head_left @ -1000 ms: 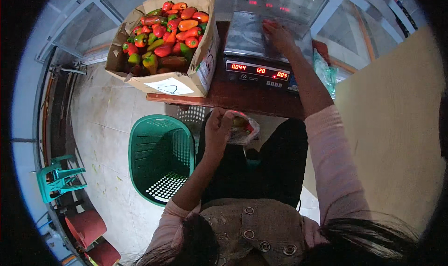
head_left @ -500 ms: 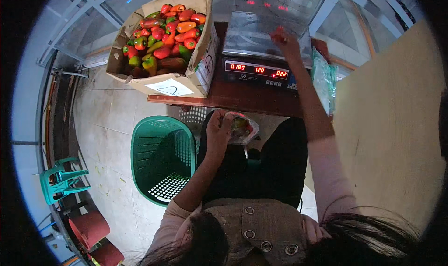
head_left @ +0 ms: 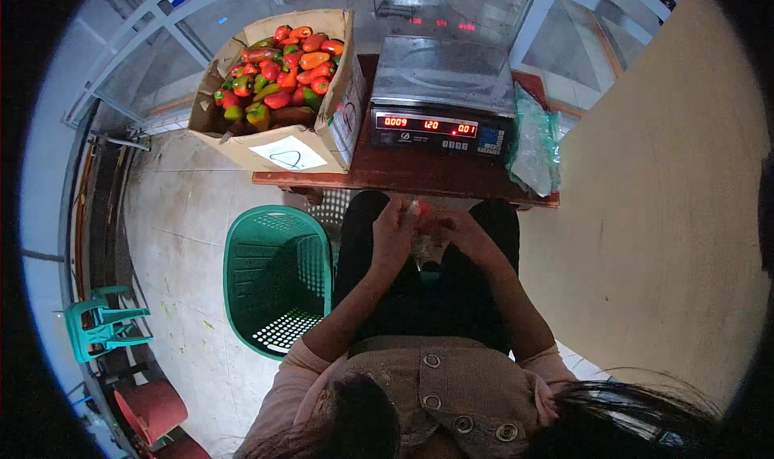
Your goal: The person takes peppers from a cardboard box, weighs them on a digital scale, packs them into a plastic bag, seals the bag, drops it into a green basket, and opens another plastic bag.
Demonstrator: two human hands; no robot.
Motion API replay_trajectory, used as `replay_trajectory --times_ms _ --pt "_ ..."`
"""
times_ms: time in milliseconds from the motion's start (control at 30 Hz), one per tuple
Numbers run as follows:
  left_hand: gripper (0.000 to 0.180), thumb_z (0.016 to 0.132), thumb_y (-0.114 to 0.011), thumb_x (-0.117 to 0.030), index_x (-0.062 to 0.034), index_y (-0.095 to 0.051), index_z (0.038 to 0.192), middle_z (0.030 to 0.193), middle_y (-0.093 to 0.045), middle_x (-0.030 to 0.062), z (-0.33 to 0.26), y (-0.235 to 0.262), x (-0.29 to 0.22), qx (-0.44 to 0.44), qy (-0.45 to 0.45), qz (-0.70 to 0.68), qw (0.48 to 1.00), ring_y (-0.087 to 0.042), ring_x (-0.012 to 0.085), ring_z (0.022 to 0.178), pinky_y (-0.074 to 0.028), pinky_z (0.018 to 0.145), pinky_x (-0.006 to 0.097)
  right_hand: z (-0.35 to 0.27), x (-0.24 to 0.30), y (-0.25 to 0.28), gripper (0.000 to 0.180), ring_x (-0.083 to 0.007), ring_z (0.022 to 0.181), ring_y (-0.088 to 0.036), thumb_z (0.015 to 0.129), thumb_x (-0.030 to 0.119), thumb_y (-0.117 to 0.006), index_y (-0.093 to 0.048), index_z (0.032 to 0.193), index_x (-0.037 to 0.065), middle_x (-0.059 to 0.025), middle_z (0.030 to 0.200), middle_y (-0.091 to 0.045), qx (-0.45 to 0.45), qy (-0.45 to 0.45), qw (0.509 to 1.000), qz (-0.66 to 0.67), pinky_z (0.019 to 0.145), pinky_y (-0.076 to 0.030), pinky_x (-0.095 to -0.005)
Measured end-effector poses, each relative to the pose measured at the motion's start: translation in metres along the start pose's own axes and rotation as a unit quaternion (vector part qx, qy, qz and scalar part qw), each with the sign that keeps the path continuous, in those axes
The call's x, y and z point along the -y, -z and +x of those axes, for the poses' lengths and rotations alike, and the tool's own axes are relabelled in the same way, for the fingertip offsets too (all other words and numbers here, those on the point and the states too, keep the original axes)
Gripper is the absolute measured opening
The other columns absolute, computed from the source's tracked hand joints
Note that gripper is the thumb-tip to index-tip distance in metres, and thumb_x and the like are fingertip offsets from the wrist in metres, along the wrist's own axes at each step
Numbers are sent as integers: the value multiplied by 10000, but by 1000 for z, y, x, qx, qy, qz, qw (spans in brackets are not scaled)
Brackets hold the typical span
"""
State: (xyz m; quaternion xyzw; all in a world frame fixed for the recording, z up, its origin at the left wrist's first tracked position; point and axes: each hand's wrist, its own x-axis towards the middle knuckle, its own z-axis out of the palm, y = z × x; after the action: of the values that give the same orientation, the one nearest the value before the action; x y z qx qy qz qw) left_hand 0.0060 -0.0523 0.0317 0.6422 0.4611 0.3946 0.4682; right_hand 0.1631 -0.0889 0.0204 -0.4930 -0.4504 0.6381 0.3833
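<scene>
The left hand (head_left: pixel 393 229) is half closed, its fingertips pinched on what looks like the rim of a clear plastic bag (head_left: pixel 422 254), though the light there is dim. Just right of those fingertips, between the hands, sits a red pepper (head_left: pixel 422 211). It should be light, firm and slick-skinned, apt to bruise if squeezed, so its rounded body offers the best hold; the bag should be thin and limp, easiest by its rim. The right hand (head_left: pixel 461 232) curls beside the pepper; whether it grips it, I cannot tell.

Left of the left hand stands a green basket (head_left: pixel 258 267), slotted floor showing. Beyond it, farther from that hand, a cardboard box (head_left: pixel 235 154) is heaped with red, orange and green peppers (head_left: pixel 278 80). Ahead and right of the right hand lie loose plastic bags (head_left: pixel 535 149).
</scene>
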Motion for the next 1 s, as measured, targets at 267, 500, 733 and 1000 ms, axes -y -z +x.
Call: replay_trajectory --times_ms 267,500,733,1000 --pt "213 888 -483 -223 -37 -454 788 675 -432 5 -4 18 -1 0 84 -108 991 -387 82 593 -373 556 255 -8 -7 -31 215 -240 947 -531 780 106 -572 -597 989 64 -120 1031 -524 -59 144 945 -289 836 -435 -355" --pt "153 872 -499 -170 -31 -473 814 658 -445 26 -11 5 9 8 73 -93 993 -416 93 607 -386 546 272 -31 8 -24 173 -269 891 -530 738 101 -600 -627 908 78 -108 964 -547 -44 22 931 -361 805 -432 -365" --pt "160 872 -491 -157 -1 -461 859 703 -511 107 -20 1 -5 98 51 13 994 -471 121 630 -409 554 306 -2 -21 -27 254 -185 797 -560 836 191 -542 -539 1029 27 -90 958 -576 -20 24 990 -135 752 -449 -317" --pt "143 870 -480 -151 -13 -460 902 702 -504 104 -26 -3 16 71 33 59 995 -473 130 644 -411 582 296 36 -64 -49 357 -203 931 -547 842 243 -537 -460 1102 10 -106 958 -561 -77 124 948 -284 811 -437 -342"
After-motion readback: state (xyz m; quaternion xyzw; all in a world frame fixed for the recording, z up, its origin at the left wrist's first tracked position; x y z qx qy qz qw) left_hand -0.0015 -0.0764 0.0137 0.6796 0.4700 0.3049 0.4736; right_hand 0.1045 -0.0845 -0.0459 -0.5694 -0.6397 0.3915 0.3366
